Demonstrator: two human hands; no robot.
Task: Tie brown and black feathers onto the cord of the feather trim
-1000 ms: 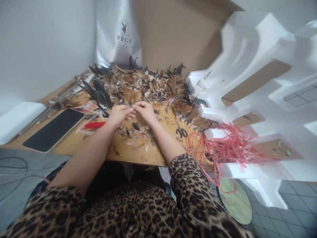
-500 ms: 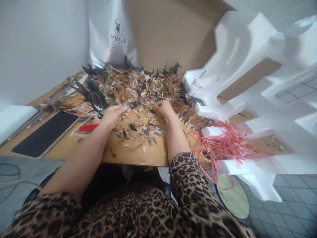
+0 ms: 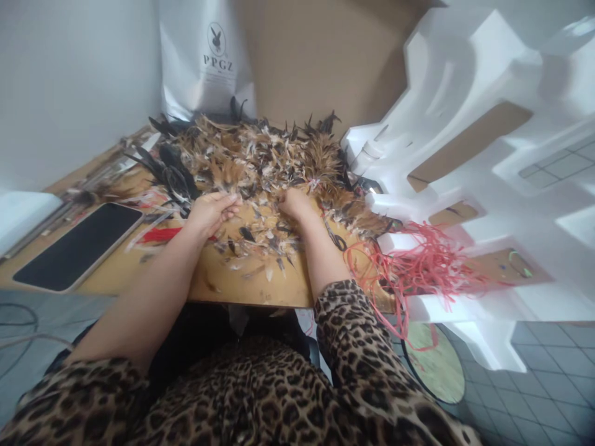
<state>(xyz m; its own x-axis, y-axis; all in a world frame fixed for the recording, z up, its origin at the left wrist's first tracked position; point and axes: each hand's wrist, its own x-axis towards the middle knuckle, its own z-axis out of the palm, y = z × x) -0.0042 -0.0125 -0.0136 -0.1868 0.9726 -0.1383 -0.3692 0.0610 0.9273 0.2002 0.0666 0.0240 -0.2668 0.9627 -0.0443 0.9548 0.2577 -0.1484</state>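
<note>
A wide heap of brown, white and black feathers (image 3: 269, 148) covers the back of the wooden table (image 3: 251, 288). My left hand (image 3: 211, 214) is closed in a pinch at the heap's front edge, just below a tan feather tuft (image 3: 227, 173). What lies between its fingertips is too small to tell. My right hand (image 3: 296, 203) has its fingers curled together against the feathers, and whatever it grips is hidden. Between and below the hands lie scattered loose feathers (image 3: 264, 244). Dark-handled scissors (image 3: 337, 238) rest just right of my right forearm.
At left are a phone (image 3: 79, 248), red strips (image 3: 160, 235) and black feathers (image 3: 174, 176). A tangle of pink-red ribbon (image 3: 427, 263) hangs over the right edge by white foam packaging (image 3: 465, 142). A silver bag (image 3: 204, 74) stands behind the heap.
My right hand has shifted slightly left, staying closed, and the scissors beside its forearm now show. My left hand keeps its pinch. The whole view has shifted a little.
</note>
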